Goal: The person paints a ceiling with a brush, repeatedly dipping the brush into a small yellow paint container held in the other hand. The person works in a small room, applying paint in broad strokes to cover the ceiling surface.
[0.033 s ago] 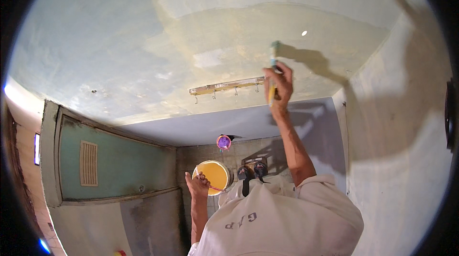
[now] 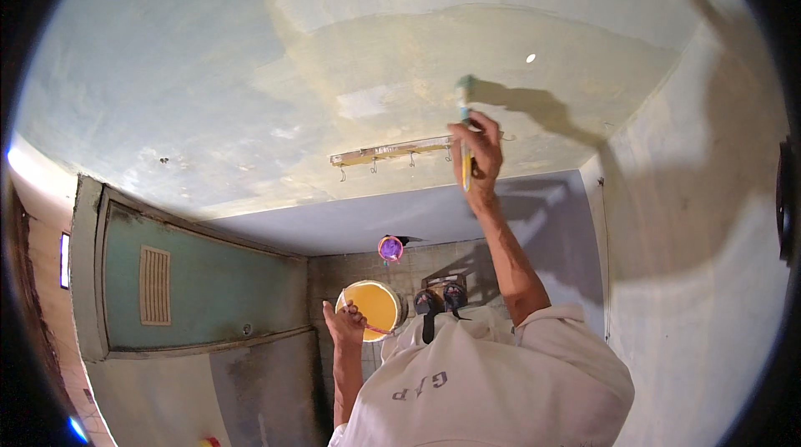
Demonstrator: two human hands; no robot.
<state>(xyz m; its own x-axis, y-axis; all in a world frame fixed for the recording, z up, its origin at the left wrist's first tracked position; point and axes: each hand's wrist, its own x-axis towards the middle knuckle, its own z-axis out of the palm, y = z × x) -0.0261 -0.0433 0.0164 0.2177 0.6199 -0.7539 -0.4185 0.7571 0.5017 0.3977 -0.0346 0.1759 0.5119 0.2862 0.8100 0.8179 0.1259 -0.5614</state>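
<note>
My right hand [image 2: 479,153] is closed around a paintbrush [image 2: 465,105] and raised before the wall. The brush points up, with a greenish bristle end and a yellow handle showing below my fingers. Its bristles are at or close to the pale, patchy wall [image 2: 400,55]; contact is hard to tell. Lower down, my left hand [image 2: 344,323] has its fingers curled on the handle of a bucket of yellow-orange paint [image 2: 377,301], the thumb sticking out. Behind my right hand, a hook rail [image 2: 392,151] with several wire hooks is fixed to the wall.
A small pot with purple contents [image 2: 390,248] stands on the tiled floor beyond the bucket. My sandalled feet [image 2: 440,298] rest on what looks like a crate or stool. A green door [image 2: 200,280] with a vent is at left; a side wall [image 2: 692,222] rises at right.
My right hand and the paintbrush have shifted slightly left along the wall. My left hand and the bucket stay in place.
</note>
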